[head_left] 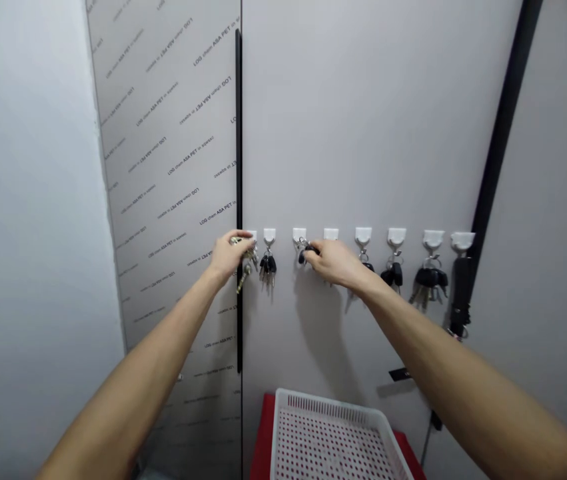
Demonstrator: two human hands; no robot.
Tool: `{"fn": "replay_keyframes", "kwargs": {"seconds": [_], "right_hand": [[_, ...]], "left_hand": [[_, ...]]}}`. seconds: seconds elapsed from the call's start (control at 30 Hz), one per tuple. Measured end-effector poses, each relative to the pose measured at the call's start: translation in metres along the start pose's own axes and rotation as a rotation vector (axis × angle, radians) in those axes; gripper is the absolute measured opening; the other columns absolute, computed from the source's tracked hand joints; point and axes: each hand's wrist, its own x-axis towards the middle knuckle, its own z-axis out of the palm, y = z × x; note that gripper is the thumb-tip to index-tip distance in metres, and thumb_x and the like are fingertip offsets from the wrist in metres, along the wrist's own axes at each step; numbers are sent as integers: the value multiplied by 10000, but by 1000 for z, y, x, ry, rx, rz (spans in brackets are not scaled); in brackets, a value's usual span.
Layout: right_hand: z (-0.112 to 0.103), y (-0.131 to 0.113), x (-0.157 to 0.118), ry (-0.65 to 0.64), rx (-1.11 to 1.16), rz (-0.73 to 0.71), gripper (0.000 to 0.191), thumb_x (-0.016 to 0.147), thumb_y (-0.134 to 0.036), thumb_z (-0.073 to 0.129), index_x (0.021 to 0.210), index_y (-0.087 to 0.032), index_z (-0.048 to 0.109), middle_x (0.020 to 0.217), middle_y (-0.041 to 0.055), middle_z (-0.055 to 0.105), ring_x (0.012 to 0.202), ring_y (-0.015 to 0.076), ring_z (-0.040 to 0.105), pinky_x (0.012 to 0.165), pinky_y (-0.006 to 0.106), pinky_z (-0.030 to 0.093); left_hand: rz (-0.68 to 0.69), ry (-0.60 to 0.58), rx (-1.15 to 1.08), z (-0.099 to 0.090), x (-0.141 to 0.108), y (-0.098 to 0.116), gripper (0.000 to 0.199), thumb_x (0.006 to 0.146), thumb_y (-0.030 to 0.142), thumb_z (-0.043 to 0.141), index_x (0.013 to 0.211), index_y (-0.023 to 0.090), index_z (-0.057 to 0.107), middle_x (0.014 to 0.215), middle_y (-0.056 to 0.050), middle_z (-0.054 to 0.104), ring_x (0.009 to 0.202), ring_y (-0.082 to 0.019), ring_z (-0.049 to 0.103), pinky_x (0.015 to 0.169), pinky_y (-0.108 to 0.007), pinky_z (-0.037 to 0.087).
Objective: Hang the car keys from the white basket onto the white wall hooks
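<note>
Left hand (228,254) and right hand (334,261) reach forward, apart — both seemingly pinching.

Panel (383,133): plain pale grey. Left door (163,167): grey, dark diagonal lettering repeated all over. Handle strip (238,200): black. Hooks (396,235): white. Hanging keys (268,267): silver, black heads. Basket (333,443): white, rows of holes, red showing through. Box under it (262,437): red.

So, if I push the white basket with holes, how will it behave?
The white basket is probably light for its size, being full of holes. It looks fairly stiff, with a straight, raised rim. Wide and shallow, it may slide before tipping.
</note>
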Motion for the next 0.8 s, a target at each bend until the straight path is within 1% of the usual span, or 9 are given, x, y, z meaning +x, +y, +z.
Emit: {"fn": "replay_keyframes", "kwargs": {"seconds": [0.1, 0.2, 0.27, 0.33, 0.4, 0.47, 0.57, 0.7, 0.8], "right_hand": [[-6, -5, 10, 156, -44, 41, 276, 699, -326, 284, 726, -175, 514, 688, 65, 555, 596, 148, 469, 465, 214, 268], [-7, -9, 20, 224, -51, 55, 284, 710, -330, 279, 787, -179, 507, 717, 68, 554, 611, 151, 477, 473, 216, 273], [-5, -8, 21, 152, -27, -1, 264, 707, -304, 288, 754, -172, 512, 686, 62, 553, 588, 141, 476, 471, 212, 280], [-3, -4, 18, -16, 23, -89, 241, 698, -281, 305, 685, -164, 516, 629, 48, 548, 544, 124, 469, 458, 205, 286], [-2, 2, 12, -177, 62, -139, 235, 692, -283, 324, 635, -159, 515, 582, 36, 541, 498, 109, 459, 441, 198, 289], [-3, 9, 7, -209, 46, -137, 245, 693, -298, 330, 621, -157, 517, 573, 34, 541, 488, 106, 455, 437, 199, 288], [-8, 16, 5, -61, -30, -99, 259, 702, -304, 319, 642, -159, 525, 613, 45, 552, 531, 118, 462, 455, 206, 284], [-17, 11, 14, 160, -66, -5, 293, 723, -325, 284, 740, -170, 531, 679, 56, 569, 591, 133, 475, 475, 210, 277], [-18, 5, 23, 246, -65, 40, 339, 735, -368, 260, 805, -170, 526, 720, 64, 577, 628, 139, 485, 486, 211, 280]], "left_hand": [[-62, -119, 161, 11, -11, -13, 382, 496, 315, 548, 841, 152, 534, 606, 1, 527, 501, -86, 454, 478, -196, 350], [-97, -162, 247, 27, -18, -32, 390, 496, 327, 550, 843, 149, 536, 666, -18, 558, 578, -115, 489, 536, -213, 366], [-97, -183, 270, 36, -18, -43, 295, 526, 335, 518, 758, 155, 558, 669, -14, 565, 611, -124, 496, 554, -214, 363], [-114, -184, 300, 42, -15, -48, 222, 563, 344, 469, 632, 154, 560, 602, -4, 549, 586, -121, 485, 531, -211, 348], [-137, -168, 316, 42, -12, -47, 221, 579, 339, 435, 518, 147, 527, 508, 11, 501, 522, -108, 451, 482, -202, 316], [-136, -157, 306, 38, -9, -41, 217, 579, 317, 424, 467, 144, 492, 460, 26, 454, 476, -89, 413, 449, -191, 285], [-152, -153, 232, 26, -5, -27, 170, 567, 250, 416, 446, 140, 465, 421, 44, 407, 418, -59, 354, 419, -173, 251], [-191, -174, 71, 13, 4, -4, 117, 543, 202, 420, 453, 137, 455, 390, 58, 376, 359, -32, 275, 382, -164, 191], [-171, -187, -10, 10, 12, 11, 116, 545, 225, 427, 469, 141, 453, 388, 66, 353, 342, -25, 242, 369, -165, 154]]}}
